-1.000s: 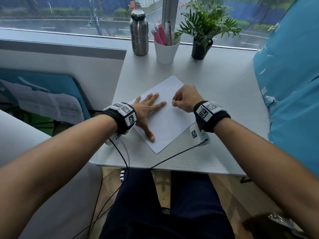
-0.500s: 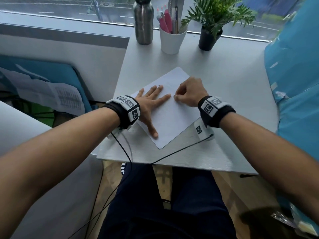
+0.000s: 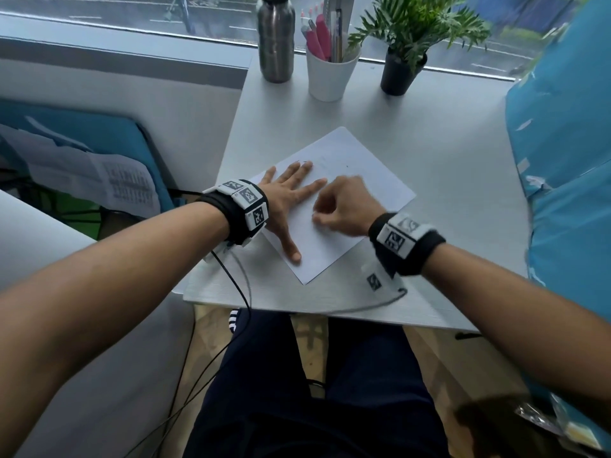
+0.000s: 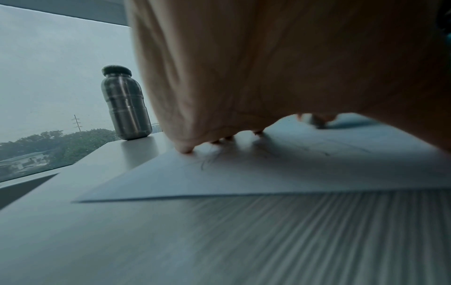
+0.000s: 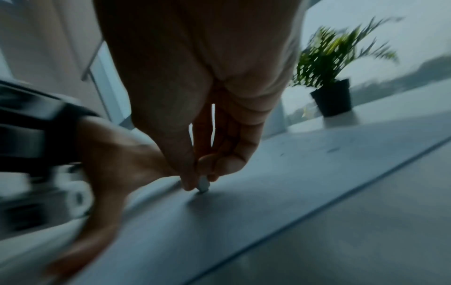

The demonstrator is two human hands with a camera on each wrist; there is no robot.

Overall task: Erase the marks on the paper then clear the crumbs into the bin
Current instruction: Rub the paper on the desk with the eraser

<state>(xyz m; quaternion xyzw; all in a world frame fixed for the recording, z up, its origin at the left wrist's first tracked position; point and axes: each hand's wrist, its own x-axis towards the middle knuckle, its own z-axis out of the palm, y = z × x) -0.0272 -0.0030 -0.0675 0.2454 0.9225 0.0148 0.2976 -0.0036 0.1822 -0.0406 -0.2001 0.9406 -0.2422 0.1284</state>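
Note:
A white sheet of paper [image 3: 360, 166] lies skewed on the grey table [image 3: 446, 153]. My left hand [image 3: 292, 196] lies flat on it with fingers spread, pressing it down; the left wrist view shows its fingertips [image 4: 185, 149] on the paper [image 4: 244, 179] beside thin pencil marks [image 4: 207, 161]. My right hand [image 3: 340, 209] is curled, blurred by motion. In the right wrist view its thumb and fingers pinch a small pale eraser [image 5: 203, 186] whose tip touches the paper [image 5: 280, 192]. A few dark crumbs [image 5: 332, 149] lie farther along the sheet. No bin is in view.
At the table's far edge stand a steel bottle [image 3: 276, 38], a white cup of pens [image 3: 330, 71] and a potted plant [image 3: 401, 61]. A blue cushion [image 3: 562, 160] lines the right side. Wrist cables [image 3: 238, 292] hang over the table's near edge.
My right hand has slid along the paper toward me with the eraser. The left hand stays flat on the sheet. The head view has tilted downward.

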